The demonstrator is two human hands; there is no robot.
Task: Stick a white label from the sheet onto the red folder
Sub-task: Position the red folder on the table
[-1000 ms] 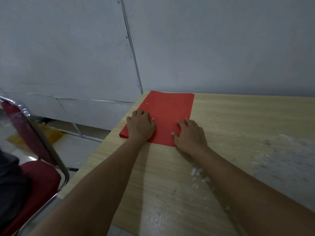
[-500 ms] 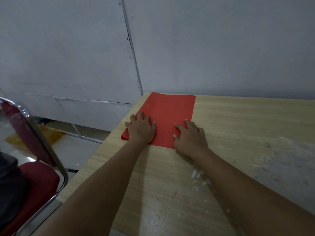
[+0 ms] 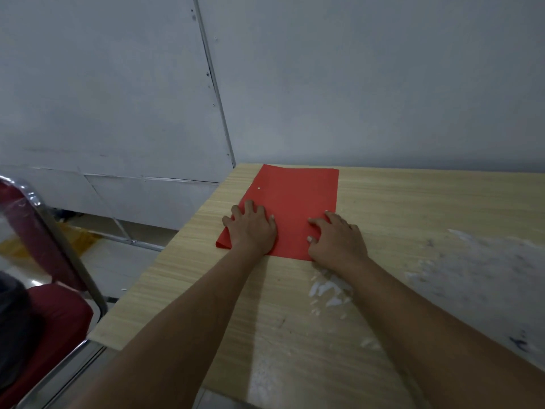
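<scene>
Both hands flat on the red folder at the bench's far left corner.

I see the red folder (image 3: 298, 202) lying flat on the wooden bench (image 3: 413, 208), its far edge near the wall (image 3: 354, 84). My left hand (image 3: 253, 228) presses palm-down on the folder's near left corner, fingers spread, grip released. My right hand (image 3: 337, 240) rests on the near right edge, fingers slightly curled, grasping nothing. White scraps (image 3: 328, 290) lie just near the right wrist. A red chair (image 3: 44, 276) stands left of the bench.
</scene>
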